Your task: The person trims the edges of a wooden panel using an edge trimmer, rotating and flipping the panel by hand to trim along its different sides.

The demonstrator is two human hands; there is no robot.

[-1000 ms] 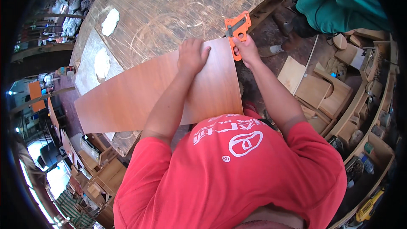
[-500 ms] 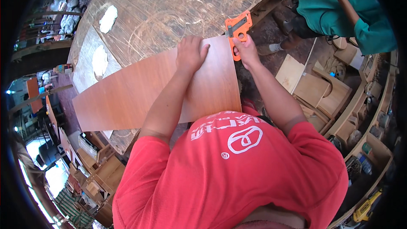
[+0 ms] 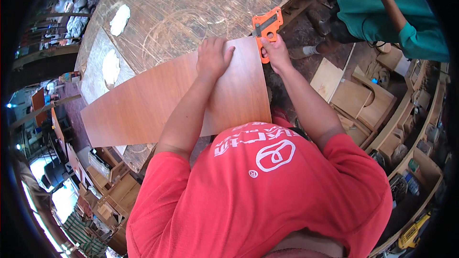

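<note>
The wood-grain panel (image 3: pixel 158 100) lies directly under the left hand (image 3: pixel 212 59), on the worktable (image 3: pixel 201 7), its narrower end reaching away to the left of that hand and its wide end toward the right hand (image 3: pixel 275 55). The left hand rests spread on the panel's face near the far edge, thumb held apart, gripping nothing. The right hand, just beyond the panel's right edge, is wrapped around the lower part of an orange tool (image 3: pixel 268 24), which stands at the panel's far right corner; whether it touches the wood is hard to tell. Back from both hands, the red shirt (image 3: pixel 248 186) hides part of the panel's near edge.

Left of the left hand, two white patches (image 3: pixel 119 20) show beyond the panel, the closer one on a pale sheet (image 3: pixel 91 86). To the right of the right hand, wooden pieces (image 3: pixel 354 96) lie below the table's level. Farther past that hand stands a person in green (image 3: pixel 377 16). Well to its right runs a compartmented wooden rack (image 3: pixel 423 162), with a yellow tool (image 3: pixel 413 233) at its near end. Far left of the left hand, stacked wooden parts (image 3: pixel 123 193) fill the background.
</note>
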